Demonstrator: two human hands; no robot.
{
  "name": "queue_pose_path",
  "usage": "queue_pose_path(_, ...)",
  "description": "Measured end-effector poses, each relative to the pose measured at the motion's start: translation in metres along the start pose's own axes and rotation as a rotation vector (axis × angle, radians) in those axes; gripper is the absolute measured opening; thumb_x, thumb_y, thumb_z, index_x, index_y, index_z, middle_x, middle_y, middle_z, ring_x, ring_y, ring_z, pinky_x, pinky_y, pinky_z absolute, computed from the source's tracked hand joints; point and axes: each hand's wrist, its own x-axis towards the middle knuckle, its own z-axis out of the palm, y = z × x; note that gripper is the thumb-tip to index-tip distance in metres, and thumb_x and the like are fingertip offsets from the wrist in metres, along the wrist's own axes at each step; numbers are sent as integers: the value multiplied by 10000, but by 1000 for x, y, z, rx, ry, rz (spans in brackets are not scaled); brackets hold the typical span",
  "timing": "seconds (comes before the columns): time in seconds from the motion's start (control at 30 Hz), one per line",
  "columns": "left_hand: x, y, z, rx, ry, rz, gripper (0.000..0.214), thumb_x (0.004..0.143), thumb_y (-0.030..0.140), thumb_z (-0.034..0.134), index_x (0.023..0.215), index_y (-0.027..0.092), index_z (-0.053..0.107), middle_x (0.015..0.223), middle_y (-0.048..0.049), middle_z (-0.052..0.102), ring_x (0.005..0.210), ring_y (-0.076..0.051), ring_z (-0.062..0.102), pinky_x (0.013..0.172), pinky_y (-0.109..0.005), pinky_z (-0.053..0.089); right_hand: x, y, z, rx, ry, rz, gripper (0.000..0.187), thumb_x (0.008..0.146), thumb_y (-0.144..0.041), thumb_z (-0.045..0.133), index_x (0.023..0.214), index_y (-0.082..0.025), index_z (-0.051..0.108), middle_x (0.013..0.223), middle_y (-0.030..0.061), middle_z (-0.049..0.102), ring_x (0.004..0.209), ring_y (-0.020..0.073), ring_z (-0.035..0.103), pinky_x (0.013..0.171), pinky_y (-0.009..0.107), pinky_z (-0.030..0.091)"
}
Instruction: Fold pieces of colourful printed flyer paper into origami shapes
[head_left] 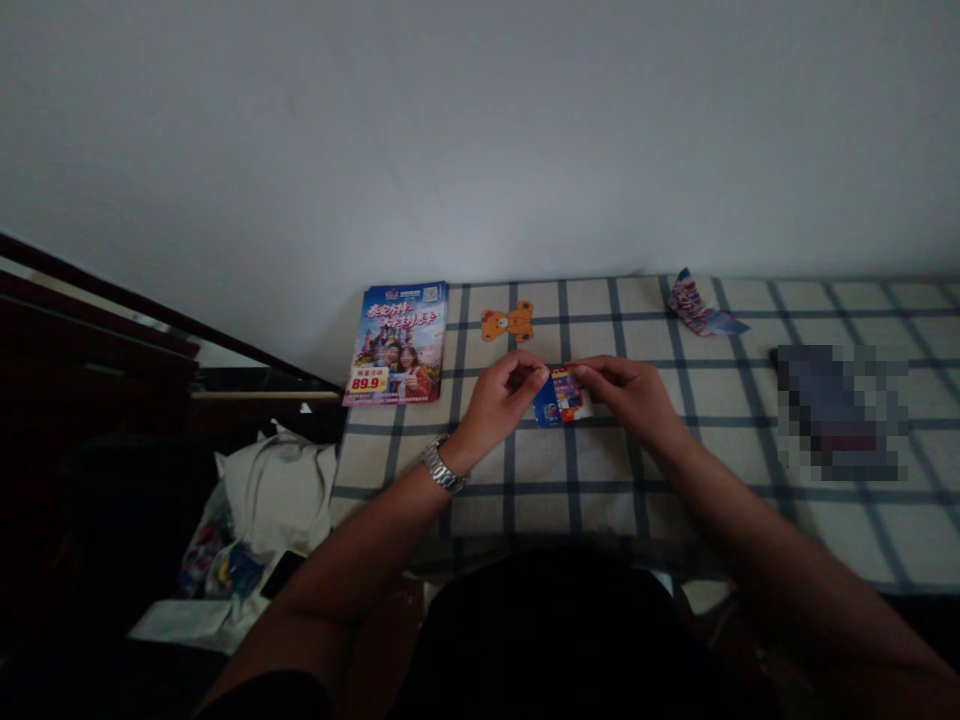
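Note:
A small folded flyer (553, 402), blue on its left part and brightly printed on its right, is held low over the checked cloth. My left hand (504, 400) pinches its upper left edge between thumb and fingers, with a metal watch on that wrist. At its upper right edge my right hand (626, 395) grips it too, thumb and forefinger together. Just beyond my left hand lies an orange bear-shaped piece (507, 321). A stack of printed flyers (397, 345) is farther left, against the wall.
Another folded flyer (701, 308) stands partly open on the checked cloth (607, 510) at the back right. A blurred-out dark item (836, 405) lies at the right. White bags (277, 480) and a dark rail (150, 305) are on the left; a wall (480, 140) rises behind.

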Motion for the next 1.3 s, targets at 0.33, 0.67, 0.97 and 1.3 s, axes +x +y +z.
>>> queue_pose_path(0.33, -1, -6, 1, -22, -54, -13, 277, 975, 455, 695, 915, 193, 630, 786, 7, 626, 696, -125, 576, 649, -240, 475, -1, -1, -1, -98, -66, -73, 373, 945, -561, 705, 1057, -239, 859, 991, 55, 845, 894, 253, 775, 803, 359, 614)
queue_pose_path(0.67, 1, -13, -2, 20, -106, 0, 263, 989, 471, 703, 994, 209, 731, 900, -31, 750, 806, -157, 701, 727, -268, 556, -1, -3, -3, -151, -55, -97, 339, 948, -537, 706, 1031, -248, 863, 999, 46, 849, 884, 266, 785, 766, 360, 611)
queue_pose_path(0.97, 1, -10, -2, -5, -51, -10, 266, 985, 466, 707, 962, 202, 720, 865, -22, 725, 764, -141, 667, 701, -254, 542, 2, -2, -1, -95, 5, -41, 352, 916, -555, 730, 960, -226, 847, 879, 44, 829, 788, 221, 744, 692, 314, 583)
queue_pose_path(1.3, 0, -10, 0, -35, -67, -11, 194, 950, 390, 733, 941, 202, 688, 827, -7, 698, 728, -130, 640, 683, -244, 526, 0, 1, 0, -51, 3, -41, 331, 886, -542, 768, 935, -223, 842, 845, 48, 815, 728, 212, 722, 639, 313, 572)
